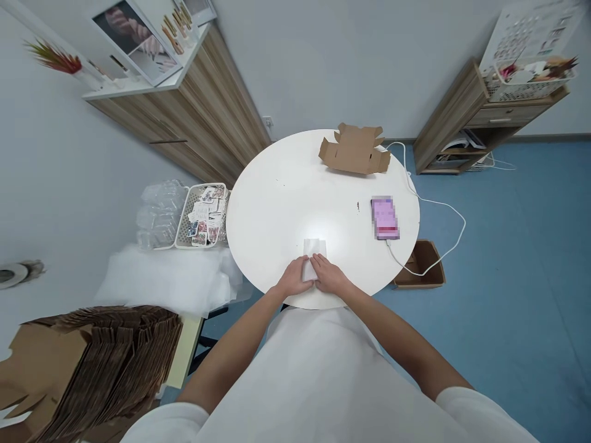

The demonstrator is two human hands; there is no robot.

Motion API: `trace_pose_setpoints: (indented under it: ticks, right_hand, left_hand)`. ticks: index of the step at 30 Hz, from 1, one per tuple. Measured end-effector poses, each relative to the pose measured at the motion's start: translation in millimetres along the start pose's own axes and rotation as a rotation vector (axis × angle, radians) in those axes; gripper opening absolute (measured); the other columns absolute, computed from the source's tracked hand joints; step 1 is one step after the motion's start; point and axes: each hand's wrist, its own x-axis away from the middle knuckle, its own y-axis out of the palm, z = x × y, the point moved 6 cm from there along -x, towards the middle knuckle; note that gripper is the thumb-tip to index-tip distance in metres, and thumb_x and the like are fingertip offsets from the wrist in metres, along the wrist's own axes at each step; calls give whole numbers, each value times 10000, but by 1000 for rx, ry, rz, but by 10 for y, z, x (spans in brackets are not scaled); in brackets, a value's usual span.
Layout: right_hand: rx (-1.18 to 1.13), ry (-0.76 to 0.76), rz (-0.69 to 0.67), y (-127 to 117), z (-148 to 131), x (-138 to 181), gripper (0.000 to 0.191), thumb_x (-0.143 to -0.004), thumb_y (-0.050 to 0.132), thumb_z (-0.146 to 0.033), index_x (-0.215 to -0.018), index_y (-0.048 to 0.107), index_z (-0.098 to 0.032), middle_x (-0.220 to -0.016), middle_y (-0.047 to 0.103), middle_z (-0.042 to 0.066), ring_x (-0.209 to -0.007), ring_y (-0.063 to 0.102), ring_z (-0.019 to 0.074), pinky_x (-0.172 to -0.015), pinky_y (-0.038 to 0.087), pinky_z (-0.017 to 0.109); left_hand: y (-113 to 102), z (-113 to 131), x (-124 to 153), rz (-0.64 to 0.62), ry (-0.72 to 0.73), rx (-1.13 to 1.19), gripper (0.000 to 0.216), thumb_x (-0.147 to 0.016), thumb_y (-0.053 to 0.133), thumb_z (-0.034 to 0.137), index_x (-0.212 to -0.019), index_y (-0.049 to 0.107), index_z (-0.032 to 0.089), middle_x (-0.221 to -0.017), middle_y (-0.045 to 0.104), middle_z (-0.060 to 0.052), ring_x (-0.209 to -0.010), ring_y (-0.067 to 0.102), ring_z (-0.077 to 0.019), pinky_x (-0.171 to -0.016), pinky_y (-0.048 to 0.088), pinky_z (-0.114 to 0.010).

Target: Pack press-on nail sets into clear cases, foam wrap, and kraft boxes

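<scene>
A small white folded sheet (314,248) lies near the front edge of the round white table (286,203). My left hand (294,278) and my right hand (328,275) rest side by side on the sheet's near end, fingers curled and pressing on it. Both hands touch each other at the fingertips. Only the sheet's far half shows beyond my fingers.
A half-folded cardboard box (354,149) sits at the table's far side. A phone (385,218) on a white cable (438,206) lies to the right. A basket of small packets (204,215) and a stack of flat cardboard (99,360) are on the left; a brown box (422,266) stands on the floor.
</scene>
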Motion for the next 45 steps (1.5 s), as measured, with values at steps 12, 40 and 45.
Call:
trace_pose_setpoints:
  ticks: [12,40,45]
  right_hand:
    - [-358,345,2,-251,371,-175,293,-740,473,-428,-866,557,-177,-999,524,85,-929,493,212,-752,409,305]
    - [-441,612,274,-47,353,149,486,-787,384,-274,-1265,332,-197,-1009,500,94,-758,543,183,-723,455,337]
    - [-523,546,252,98,120,-219,541,-774,416,-287,-1286,280,-184,-1051,480,108,-779,532,190,-725,471,344]
  left_hand:
    - [114,-247,-194,43,-278,217,320,-764,450,430,-953,522,182,-868,520,-46,-816,510,-183,-722,424,-326]
    - [191,-333,-136,381,-412,394,313,-753,516,223,-1059,535,161,-942,552,-73,-771,554,-148,-764,464,-332]
    - [-95,-619,-75,423,-493,364,373,-764,502,281,-1122,499,177,-1047,470,-101,-883,527,-186,-791,448,-347]
